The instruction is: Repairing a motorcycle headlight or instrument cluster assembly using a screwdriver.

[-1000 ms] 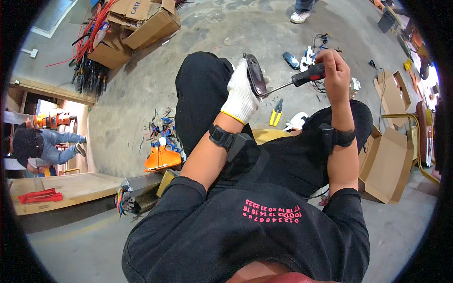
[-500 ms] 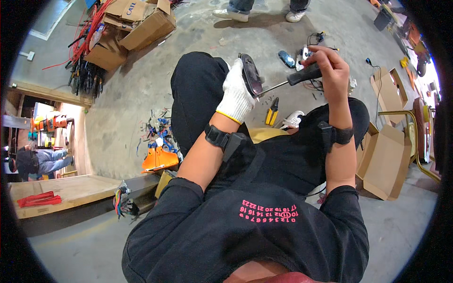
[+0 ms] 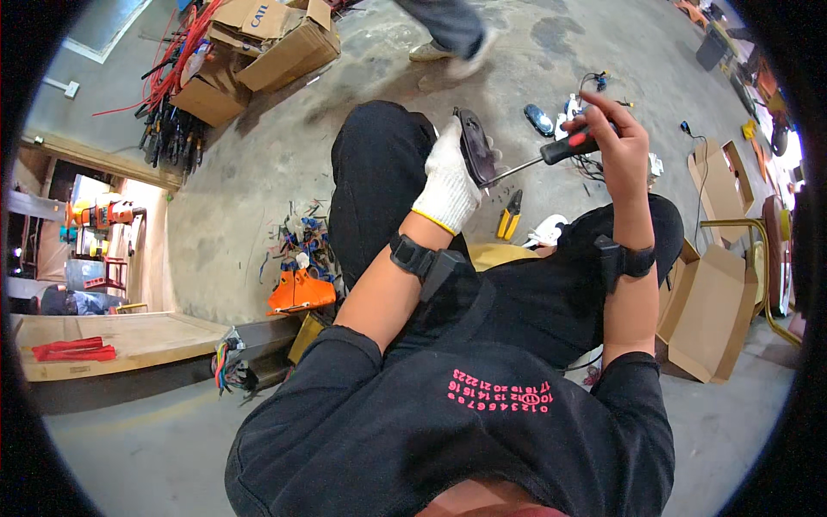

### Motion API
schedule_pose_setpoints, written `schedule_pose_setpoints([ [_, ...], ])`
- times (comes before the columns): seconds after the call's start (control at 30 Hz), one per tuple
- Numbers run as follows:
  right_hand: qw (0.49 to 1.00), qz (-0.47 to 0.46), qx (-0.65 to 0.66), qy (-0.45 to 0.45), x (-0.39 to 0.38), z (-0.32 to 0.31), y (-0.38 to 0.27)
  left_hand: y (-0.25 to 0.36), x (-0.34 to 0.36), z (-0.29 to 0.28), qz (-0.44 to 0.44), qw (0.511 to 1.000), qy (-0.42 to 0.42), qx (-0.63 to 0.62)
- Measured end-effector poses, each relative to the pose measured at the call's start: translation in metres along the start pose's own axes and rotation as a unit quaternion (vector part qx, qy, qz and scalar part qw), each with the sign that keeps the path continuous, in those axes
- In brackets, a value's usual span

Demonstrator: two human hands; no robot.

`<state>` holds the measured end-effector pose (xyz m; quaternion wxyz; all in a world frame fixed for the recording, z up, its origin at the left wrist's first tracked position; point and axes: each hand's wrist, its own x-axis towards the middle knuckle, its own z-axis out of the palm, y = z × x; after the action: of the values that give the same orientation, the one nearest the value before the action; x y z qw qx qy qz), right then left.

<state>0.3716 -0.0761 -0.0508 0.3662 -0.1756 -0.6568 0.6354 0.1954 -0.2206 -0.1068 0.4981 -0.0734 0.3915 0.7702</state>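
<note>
My left hand (image 3: 451,177), in a white knitted glove, grips a dark oval plastic casing (image 3: 476,148) above my knees. In my bare right hand (image 3: 622,142) is a screwdriver (image 3: 564,148) with a black and red handle, held by the handle's back end; my fingers are slightly blurred. Its metal shaft slants down to the left, and the tip meets the lower edge of the casing. What lies exactly under the tip is too small to make out. Yellow-and-black pliers (image 3: 510,215) lie on the floor between my legs.
On the floor ahead are a blue oval device (image 3: 539,120) and cables. To the left lie an orange bin (image 3: 301,290) and wire scraps. Cardboard boxes (image 3: 289,56) stand far left, an opened carton (image 3: 708,314) at right beside a chair (image 3: 771,258). A person's legs (image 3: 452,34) are ahead.
The person ahead has stepped to the left. My view has shifted slightly, so most things sit lower and further right. My right fingers have moved on the screwdriver handle; its tip stays at the casing.
</note>
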Motion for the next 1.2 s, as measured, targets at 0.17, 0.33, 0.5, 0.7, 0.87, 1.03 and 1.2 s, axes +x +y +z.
schedule_pose_setpoints([
  [0.17,0.995,-0.018,0.084,0.052,0.010,0.004,0.003,0.000,0.001,-0.003,0.022,1.000,-0.004,0.011],
  [0.33,0.981,-0.098,0.162,-0.038,-0.002,0.011,-0.007,0.001,-0.001,-0.003,0.009,1.000,0.002,0.003],
  [0.5,0.989,-0.009,-0.137,0.056,0.000,0.007,0.001,0.001,0.001,-0.004,-0.001,0.999,-0.004,0.032],
  [0.7,0.973,-0.045,0.227,0.022,0.006,0.007,0.003,0.002,0.002,-0.003,0.001,1.000,0.010,0.011],
  [0.87,0.999,-0.024,0.019,-0.015,0.002,-0.002,0.006,0.001,0.003,-0.006,0.016,1.000,0.005,0.018],
  [1.03,0.972,0.123,-0.168,0.106,0.013,-0.005,0.018,0.001,0.006,-0.006,0.007,1.000,-0.003,0.014],
  [1.2,0.989,-0.081,0.121,-0.026,0.005,0.001,0.006,0.000,0.003,-0.005,0.006,1.000,0.013,0.002],
])
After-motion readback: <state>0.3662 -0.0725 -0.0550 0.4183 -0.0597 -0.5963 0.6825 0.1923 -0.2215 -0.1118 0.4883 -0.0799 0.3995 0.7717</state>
